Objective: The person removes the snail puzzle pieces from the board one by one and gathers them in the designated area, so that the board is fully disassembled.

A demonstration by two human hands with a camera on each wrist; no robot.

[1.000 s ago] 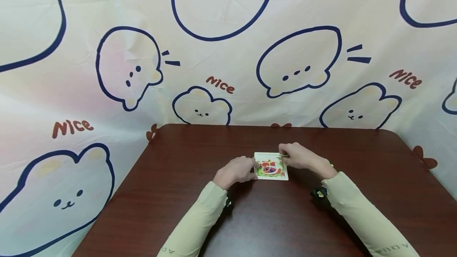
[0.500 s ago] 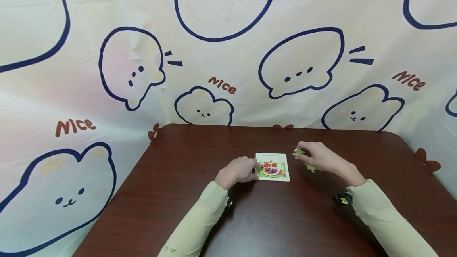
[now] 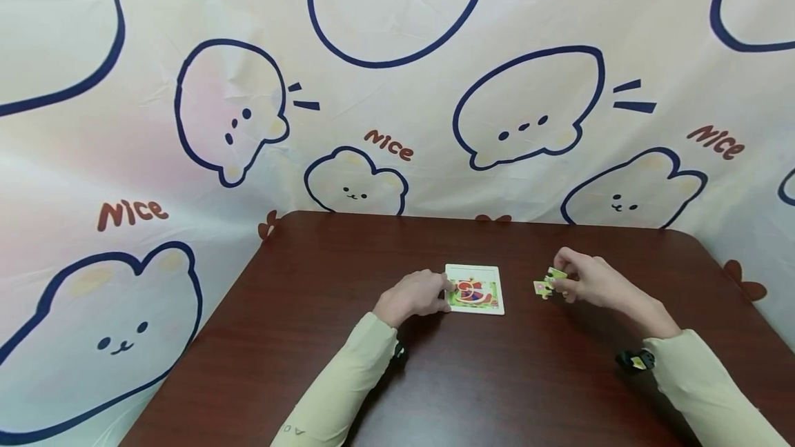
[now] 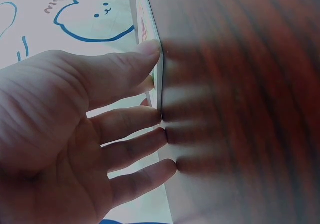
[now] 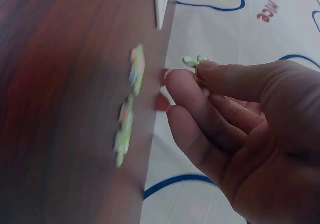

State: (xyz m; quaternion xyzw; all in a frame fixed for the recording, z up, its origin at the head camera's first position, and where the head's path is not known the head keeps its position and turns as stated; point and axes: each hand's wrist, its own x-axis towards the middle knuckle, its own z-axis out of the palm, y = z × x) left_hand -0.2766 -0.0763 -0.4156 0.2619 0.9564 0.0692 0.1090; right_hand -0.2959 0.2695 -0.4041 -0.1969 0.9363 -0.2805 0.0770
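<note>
A small white-framed jigsaw puzzle (image 3: 475, 293) with a red, blue and green picture lies on the table, its upper part plain white. My left hand (image 3: 415, 294) is at the puzzle's left side, thumb and index finger on the frame; in the left wrist view the other fingertips touch the tabletop. To the right, my right hand (image 3: 599, 281) pinches a green puzzle piece (image 5: 192, 61) between thumb and fingers, above the table. Loose puzzle pieces (image 5: 125, 129) lie just below that hand; in the head view its fingers partly cover them.
The dark brown wooden table (image 3: 472, 378) has rounded far corners. Behind it hangs a pale cloth (image 3: 385, 109) printed with blue-outlined bears. A dark band (image 3: 636, 361) shows at my right wrist.
My right hand has moved right, from the puzzle's upper right corner to the loose pieces, with a piece in its pinch. The left hand stays at the puzzle's left side.
</note>
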